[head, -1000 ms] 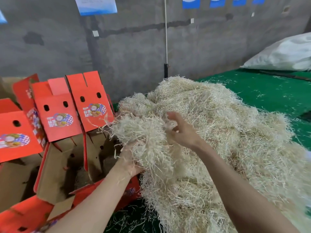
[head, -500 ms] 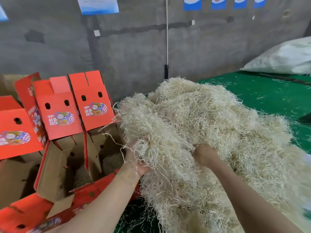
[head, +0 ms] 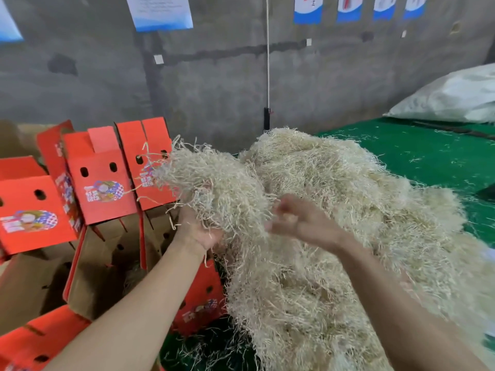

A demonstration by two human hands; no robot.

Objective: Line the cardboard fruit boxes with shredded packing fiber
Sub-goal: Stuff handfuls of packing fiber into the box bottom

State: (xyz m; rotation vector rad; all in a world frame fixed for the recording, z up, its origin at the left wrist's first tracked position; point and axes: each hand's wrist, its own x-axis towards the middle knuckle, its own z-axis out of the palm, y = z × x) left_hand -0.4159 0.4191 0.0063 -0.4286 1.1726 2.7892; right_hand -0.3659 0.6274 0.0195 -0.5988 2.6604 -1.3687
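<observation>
Head camera looks down on a big pile (head: 361, 236) of shredded packing fiber heaped on a green table cover (head: 434, 162). The pile's long axis runs from the far middle toward the near right. The left hand (head: 197, 232), palm up, has its fingers curled into a clump (head: 214, 183) of fiber raised at the pile's left edge. Strands on the clump's right and lower sides are still tangled with the heap.

The clump's long axis slants from the hand up and to the left. Its frayed end points at the raised lids of the red boxes (head: 101, 183) and crosses in front of the printed label on the rightmost lid (head: 150, 162). The right hand (head: 300, 223) is just right of the clump and above the pile. It is motion-blurred: the fingers look loosely bent, and I cannot tell whether they pinch any strands.

The boxes stand open in a row left of the pile, touching it, with lids upright and brown insides showing. The left forearm reaches over the near red wall (head: 203, 298) of the box beside the pile, and the upright lids stand close in front of the clump's tip.

Behind are a grey wall (head: 214, 89), a white cord (head: 267, 62) hanging down it, blue-and-white posters (head: 160, 12), and a white sack (head: 455, 97) at the far right.
</observation>
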